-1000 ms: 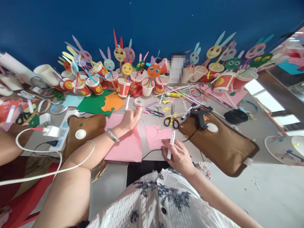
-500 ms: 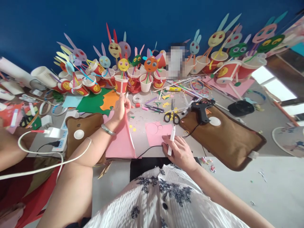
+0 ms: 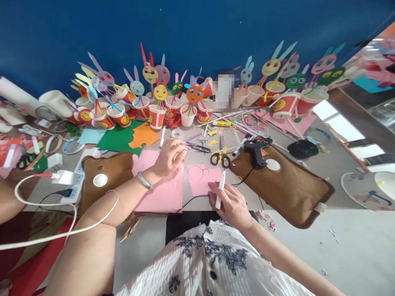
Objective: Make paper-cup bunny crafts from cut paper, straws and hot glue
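My right hand holds a white pen between thumb and fingers. Its fingertips rest at the edge of a small pink paper piece with circles drawn on it. My left hand, wearing a bangle, is loosely curled above a large pink sheet, with nothing visibly held. A slim dark tool with a pink end lies just beyond its fingertips. Behind that hand is a white marker. Black-handled scissors lie past the small pink paper.
Paper cups with paper rabbit faces line the blue wall. A black glue gun rests on a brown pouch at right. At left are another brown pouch, a power strip with white cables, and another person's arm.
My left hand has let go of the large pink sheet's raised edge and moved toward me and slightly right. The sheet now lies flatter. My right hand keeps its hold on the pen.
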{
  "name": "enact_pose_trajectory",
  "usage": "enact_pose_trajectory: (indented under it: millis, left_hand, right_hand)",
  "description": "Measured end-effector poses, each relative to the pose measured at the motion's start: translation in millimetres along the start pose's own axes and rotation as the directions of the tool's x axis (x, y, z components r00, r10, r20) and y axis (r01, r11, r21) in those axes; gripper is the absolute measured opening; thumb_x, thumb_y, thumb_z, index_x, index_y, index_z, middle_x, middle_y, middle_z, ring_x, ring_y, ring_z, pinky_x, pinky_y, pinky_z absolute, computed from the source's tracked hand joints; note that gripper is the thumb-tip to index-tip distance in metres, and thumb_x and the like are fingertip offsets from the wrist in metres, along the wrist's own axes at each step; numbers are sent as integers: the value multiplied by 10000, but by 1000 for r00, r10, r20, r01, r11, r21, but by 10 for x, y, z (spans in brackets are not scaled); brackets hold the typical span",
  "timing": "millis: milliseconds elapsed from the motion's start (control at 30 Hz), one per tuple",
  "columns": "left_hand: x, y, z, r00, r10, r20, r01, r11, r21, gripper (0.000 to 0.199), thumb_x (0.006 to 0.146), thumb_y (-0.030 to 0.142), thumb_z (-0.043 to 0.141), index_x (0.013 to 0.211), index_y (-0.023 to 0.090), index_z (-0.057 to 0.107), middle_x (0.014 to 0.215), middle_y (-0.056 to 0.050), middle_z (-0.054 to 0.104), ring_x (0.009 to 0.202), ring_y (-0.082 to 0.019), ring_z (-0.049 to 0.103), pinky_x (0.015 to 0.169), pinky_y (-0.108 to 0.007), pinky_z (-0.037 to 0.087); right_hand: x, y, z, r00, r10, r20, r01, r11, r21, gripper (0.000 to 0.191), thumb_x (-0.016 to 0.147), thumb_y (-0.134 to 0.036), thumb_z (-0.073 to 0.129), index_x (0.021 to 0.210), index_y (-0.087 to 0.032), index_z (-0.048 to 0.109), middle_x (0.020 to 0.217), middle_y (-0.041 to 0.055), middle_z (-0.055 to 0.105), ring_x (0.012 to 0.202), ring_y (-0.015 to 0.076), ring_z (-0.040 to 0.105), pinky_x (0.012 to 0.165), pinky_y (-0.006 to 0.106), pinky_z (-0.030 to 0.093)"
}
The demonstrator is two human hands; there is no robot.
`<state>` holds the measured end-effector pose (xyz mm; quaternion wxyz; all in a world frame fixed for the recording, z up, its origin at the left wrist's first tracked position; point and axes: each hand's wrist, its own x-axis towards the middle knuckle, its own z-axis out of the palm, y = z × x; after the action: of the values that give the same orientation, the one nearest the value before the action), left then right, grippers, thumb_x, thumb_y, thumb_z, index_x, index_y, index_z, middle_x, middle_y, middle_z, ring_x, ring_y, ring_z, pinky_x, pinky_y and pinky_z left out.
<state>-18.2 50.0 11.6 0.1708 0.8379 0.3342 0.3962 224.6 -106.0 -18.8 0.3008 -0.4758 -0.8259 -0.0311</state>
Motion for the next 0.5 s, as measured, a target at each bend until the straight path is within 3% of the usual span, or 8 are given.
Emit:
enact_pose_trajectory:
  millis: [100, 233, 500]
  left_hand:
    - [-18, 32, 16, 979, 117, 168, -131, 989, 76, 291, 1011, 366, 431, 901, 217, 656, 1002, -52, 714, 1034, -216, 613, 1133, -486, 340]
    - [-24, 73, 25, 896, 224, 382, -261, 964, 46, 234, 934, 286, 490, 757, 212, 624, 805, -26, 677, 880, -200, 602, 1119, -481, 335]
    - [-36, 34, 73, 824, 274, 496, -320, 947, 7, 157, 851, 257, 561, 740, 213, 663, 832, -30, 660, 856, -194, 573, 1101, -470, 319]
  right_hand:
    - [-7, -4, -9, 1000, -5, -4, 5, 1000, -13, 263, 909, -130, 625, 1156, -197, 566, 989, 69, 778, 833, 223, 680, 746, 353, 521]
    - [-15, -3, -14, 1000, -9, 7, 9, 1000, -9, 254, 906, -119, 619, 1139, -207, 568, 1045, 66, 778, 874, 227, 685, 748, 353, 521]
    - [0, -15, -19, 1000, -2, 8, 3, 1000, -2, 258, 894, -100, 624, 1118, -216, 569, 1082, 72, 771, 899, 233, 695, 765, 358, 527]
